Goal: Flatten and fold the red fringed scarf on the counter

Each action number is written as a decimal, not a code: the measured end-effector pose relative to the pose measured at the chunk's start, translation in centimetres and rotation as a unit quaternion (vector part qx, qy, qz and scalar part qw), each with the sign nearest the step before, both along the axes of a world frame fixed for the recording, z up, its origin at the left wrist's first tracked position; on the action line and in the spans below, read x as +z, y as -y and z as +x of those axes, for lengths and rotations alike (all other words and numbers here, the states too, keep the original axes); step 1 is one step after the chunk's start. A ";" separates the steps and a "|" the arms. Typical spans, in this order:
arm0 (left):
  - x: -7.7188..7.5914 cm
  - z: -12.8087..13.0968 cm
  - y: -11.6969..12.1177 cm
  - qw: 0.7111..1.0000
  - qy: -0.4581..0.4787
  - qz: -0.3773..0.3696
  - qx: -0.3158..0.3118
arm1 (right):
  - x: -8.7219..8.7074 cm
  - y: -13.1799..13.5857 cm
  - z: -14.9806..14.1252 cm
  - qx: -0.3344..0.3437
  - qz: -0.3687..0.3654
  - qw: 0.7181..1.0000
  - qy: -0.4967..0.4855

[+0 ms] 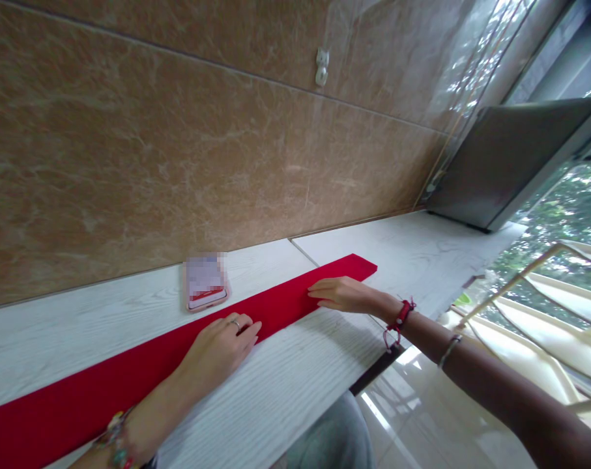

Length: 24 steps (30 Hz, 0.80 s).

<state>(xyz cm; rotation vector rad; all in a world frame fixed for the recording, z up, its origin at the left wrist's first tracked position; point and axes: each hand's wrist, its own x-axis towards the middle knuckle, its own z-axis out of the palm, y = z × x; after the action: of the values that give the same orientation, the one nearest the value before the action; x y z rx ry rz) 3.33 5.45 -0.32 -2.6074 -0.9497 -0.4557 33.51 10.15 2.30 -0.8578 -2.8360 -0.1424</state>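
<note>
A long strip of red cloth (pixel 280 306), flat and apparently folded, runs diagonally across the white wood-grain table (pixel 295 384), its pointed end toward the upper right. My left hand (pixel 221 348), with a ring on one finger, lies on the middle of the strip with fingers slightly bent. Farther along, near the pointed end, my right hand (pixel 341 294) rests on the lower edge of the cloth, fingers stretched out and thumb a little apart. Neither hand lifts the fabric.
A phone (pixel 206 283) in a pink case lies behind the cloth, close to the brown marbled wall (pixel 178 150). At the table's far right end stands a dark grey box-like appliance (pixel 510 163). Pale metal racks or chairs (pixel 534 326) are on the right. My knee (pixel 331 436) shows below the edge.
</note>
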 end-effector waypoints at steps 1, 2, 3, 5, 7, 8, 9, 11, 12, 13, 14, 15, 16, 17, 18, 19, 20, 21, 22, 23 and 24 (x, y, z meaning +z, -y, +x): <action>0.1 0.1 0.0 1.000 -0.012 0.005 -0.002 | -0.2 0.0 0.5 0.003 0.010 1.000 0.005; 0.2 0.2 0.0 1.000 -0.023 0.009 -0.002 | -0.4 -0.1 1.0 0.010 0.021 1.000 0.012; 0.3 0.4 0.0 0.999 -0.031 0.012 -0.001 | -0.6 -0.3 1.4 0.017 0.030 0.999 0.020; 0.7 1.1 -0.2 0.999 -0.039 0.011 -0.001 | -0.9 -0.5 1.8 0.024 0.041 0.998 0.029; 1.0 2.0 -0.5 0.999 -0.038 0.003 -0.004 | -1.1 -0.6 1.7 0.021 0.043 0.999 0.025; 1.2 2.6 -0.7 0.999 -0.039 -0.001 -0.007 | -1.2 -0.6 1.7 0.016 0.042 0.999 0.021; 1.3 3.2 -0.9 0.999 -0.042 -0.005 -0.009 | -1.2 -0.6 1.6 0.013 0.042 0.999 0.018; 1.5 4.2 -1.1 0.998 -0.054 -0.011 -0.007 | -1.2 -0.5 1.5 0.011 0.043 0.999 0.013; 1.6 4.6 -1.2 0.998 -0.060 -0.013 -0.004 | -1.3 -0.5 1.6 0.011 0.046 0.999 0.012; 1.6 4.9 -1.3 0.998 -0.067 -0.015 -0.002 | -1.3 -0.4 1.7 0.010 0.050 0.999 0.012; 1.6 5.1 -1.3 0.997 -0.072 -0.018 -0.001 | -1.3 -0.4 1.9 0.006 0.053 0.999 0.012; 1.6 5.2 -1.4 0.997 -0.074 -0.022 -0.002 | -1.3 -0.3 2.1 0.001 0.054 0.998 0.014; 1.5 5.3 -1.4 0.997 -0.073 -0.026 -0.004 | -1.4 -0.3 2.2 -0.004 0.052 0.998 0.016; 1.5 5.3 -1.4 0.997 -0.071 -0.029 -0.007 | -1.4 -0.3 2.4 -0.008 0.050 0.999 0.018; 1.4 5.2 -1.5 0.997 -0.068 -0.031 -0.009 | -1.5 -0.3 2.5 -0.011 0.047 0.999 0.020; 1.3 5.1 -1.5 0.997 -0.065 -0.032 -0.011 | -1.6 -0.4 2.6 -0.011 0.046 0.999 0.020; 1.2 5.1 -1.5 0.997 -0.064 -0.030 -0.013 | -1.8 -0.5 2.6 -0.010 0.046 0.999 0.018; 1.2 5.0 -1.6 0.998 -0.063 -0.027 -0.015 | -1.9 -0.6 2.7 -0.009 0.048 0.999 0.015; 1.1 4.9 -1.6 0.998 -0.063 -0.023 -0.017 | -2.0 -0.7 2.8 -0.009 0.052 0.999 0.011; 1.2 4.8 -1.6 0.998 -0.062 -0.019 -0.019 | -2.1 -0.8 2.9 -0.009 0.054 0.998 0.007; 1.2 4.7 -1.6 0.998 -0.061 -0.014 -0.021 | -2.2 -0.9 2.9 -0.011 0.057 0.998 0.003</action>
<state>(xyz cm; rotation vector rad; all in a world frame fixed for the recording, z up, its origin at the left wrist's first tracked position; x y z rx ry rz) 8.05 7.03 0.89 -2.6513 -0.8681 -0.2918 36.45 11.00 0.10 -0.8652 -2.7939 -0.3083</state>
